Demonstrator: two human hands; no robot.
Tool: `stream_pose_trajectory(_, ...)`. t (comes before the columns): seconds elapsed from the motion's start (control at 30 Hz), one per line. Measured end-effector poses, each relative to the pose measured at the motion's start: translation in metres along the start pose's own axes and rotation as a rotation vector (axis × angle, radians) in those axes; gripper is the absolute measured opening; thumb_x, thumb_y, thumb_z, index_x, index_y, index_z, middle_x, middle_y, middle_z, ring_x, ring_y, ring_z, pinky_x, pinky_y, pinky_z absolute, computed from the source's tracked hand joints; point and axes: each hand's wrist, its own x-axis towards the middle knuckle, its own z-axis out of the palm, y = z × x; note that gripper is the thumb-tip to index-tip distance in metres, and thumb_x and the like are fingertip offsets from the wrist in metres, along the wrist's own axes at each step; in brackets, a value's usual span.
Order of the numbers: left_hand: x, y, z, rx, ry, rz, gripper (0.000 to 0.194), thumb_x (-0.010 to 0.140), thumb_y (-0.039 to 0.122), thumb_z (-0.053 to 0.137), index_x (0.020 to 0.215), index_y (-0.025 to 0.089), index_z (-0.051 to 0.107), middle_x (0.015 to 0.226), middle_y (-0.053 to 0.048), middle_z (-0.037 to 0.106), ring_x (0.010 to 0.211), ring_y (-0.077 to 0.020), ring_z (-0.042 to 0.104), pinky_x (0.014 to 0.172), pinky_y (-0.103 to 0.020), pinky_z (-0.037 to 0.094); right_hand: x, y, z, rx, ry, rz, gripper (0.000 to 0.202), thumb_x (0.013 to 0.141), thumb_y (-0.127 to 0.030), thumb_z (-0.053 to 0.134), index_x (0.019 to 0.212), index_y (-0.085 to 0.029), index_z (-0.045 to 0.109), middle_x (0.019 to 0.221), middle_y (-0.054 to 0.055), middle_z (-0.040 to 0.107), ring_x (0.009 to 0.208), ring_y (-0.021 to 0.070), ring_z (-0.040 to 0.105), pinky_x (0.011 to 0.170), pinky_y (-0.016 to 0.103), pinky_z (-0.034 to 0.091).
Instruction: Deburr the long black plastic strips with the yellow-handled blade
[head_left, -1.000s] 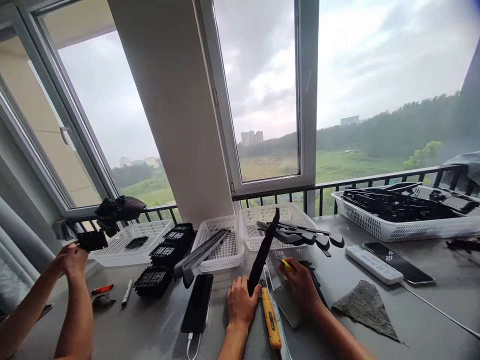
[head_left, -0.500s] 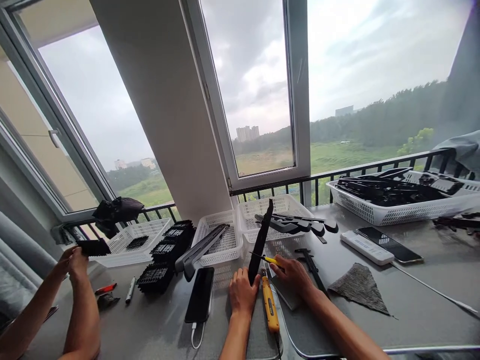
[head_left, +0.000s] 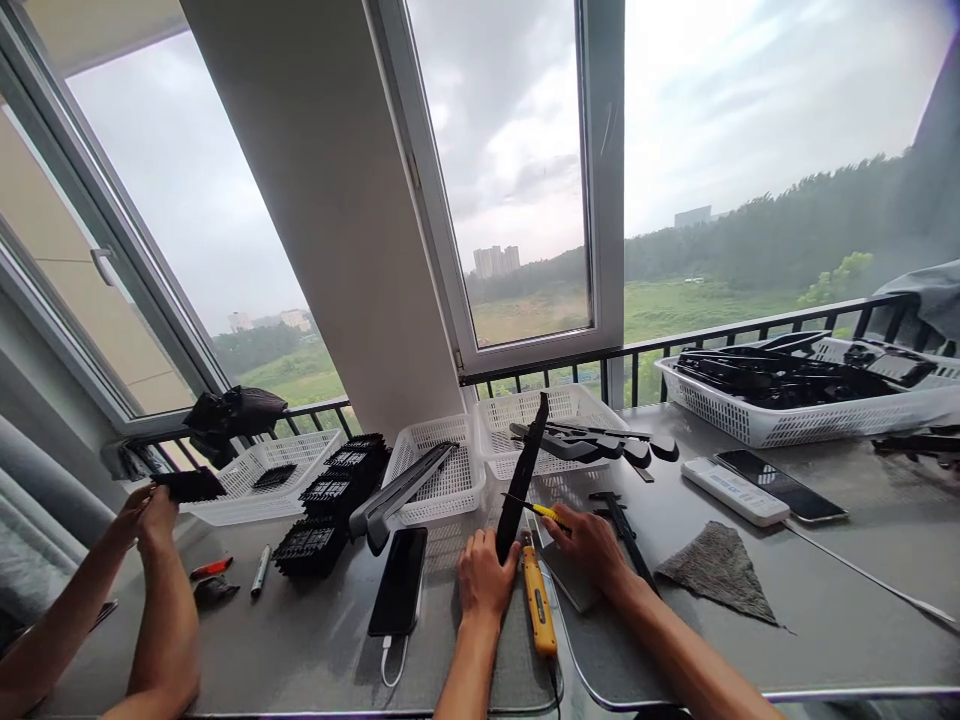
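My left hand (head_left: 486, 575) is wrapped round the lower end of a long black plastic strip (head_left: 523, 475), which slants up and away from me. In my right hand (head_left: 589, 545) is a yellow utility knife (head_left: 551, 516); its thin blade lies against or just over the strip's middle. Between my hands, a yellow corded tool (head_left: 540, 605) lies on the table. A flat grey piece (head_left: 571, 575) sits under my right hand, partly hidden. Just right of that hand lies a black caliper (head_left: 626, 535).
White baskets (head_left: 431, 515) line the window side; grey-black strips lie across two. A large basket (head_left: 787, 430) holds black parts. Stacked black parts (head_left: 330, 515), phones (head_left: 399, 580), a power bank (head_left: 735, 492) and grey cloth (head_left: 721, 575) lie around. At left, another person's hands (head_left: 150, 515) hold a black part.
The knife's tip has shifted slightly up along the strip, and my right hand is a touch lower. My left hand keeps its hold. The whole view has tilted slightly.
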Motion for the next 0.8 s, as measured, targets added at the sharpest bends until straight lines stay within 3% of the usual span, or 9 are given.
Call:
stream_pose_trajectory(0.23,0.001,-0.002,0.0,-0.041,-0.001,0.037,0.031,0.105,0.045,0.061,0.103,0.018,0.076,0.108,-0.012,0.078,0.113,-0.0319,0.073,0.093,-0.036,0.051,-0.005,-0.006,-0.006,-0.013,0.01,-0.042,0.031,0.104,-0.044,0.058,0.087,-0.025,0.077,0.082,0.006,0.083,0.077,0.0251,0.076,0.067,0.033,0.036)
stream_pose_trajectory(0.43,-0.003,-0.001,0.001,-0.053,0.005,0.012,0.031,0.104,0.045,0.061,0.101,0.018,0.074,0.103,-0.013,0.079,0.099,-0.032,0.078,0.082,-0.036,0.052,-0.004,-0.004,-0.008,-0.035,0.049,-0.015,0.026,0.103,-0.038,0.06,0.088,-0.024,0.077,0.091,0.005,0.084,0.083,0.0236,0.077,0.07,0.03,0.038)
stream_pose_trajectory(0.57,-0.005,0.001,-0.001,-0.078,0.01,0.035,0.025,0.099,0.032,0.065,0.118,0.019,0.072,0.114,-0.01,0.076,0.105,-0.0305,0.078,0.083,-0.035,0.055,-0.002,-0.002,-0.007,-0.043,0.067,0.007,0.028,0.106,-0.039,0.057,0.094,-0.024,0.077,0.095,0.006,0.084,0.088,0.0244,0.078,0.071,0.029,0.041)
stream_pose_trajectory(0.7,-0.003,-0.003,0.0,-0.201,0.005,0.151,0.051,0.091,0.014,0.063,0.142,0.021,0.062,0.137,-0.011,0.07,0.128,-0.0284,0.071,0.1,-0.034,0.057,0.001,0.0,-0.007,-0.043,0.099,0.05,0.034,0.11,-0.044,0.051,0.098,-0.024,0.075,0.095,0.007,0.084,0.088,0.0257,0.08,0.07,0.03,0.042)
stream_pose_trajectory(0.8,-0.001,-0.009,0.005,-0.26,-0.005,0.194,0.052,0.093,0.009,0.055,0.143,0.024,0.06,0.141,-0.011,0.069,0.131,-0.027,0.07,0.109,-0.036,0.056,0.001,0.0,-0.007,-0.039,0.111,0.07,0.032,0.11,-0.045,0.053,0.098,-0.025,0.074,0.094,0.007,0.084,0.088,0.0268,0.08,0.07,0.03,0.042)
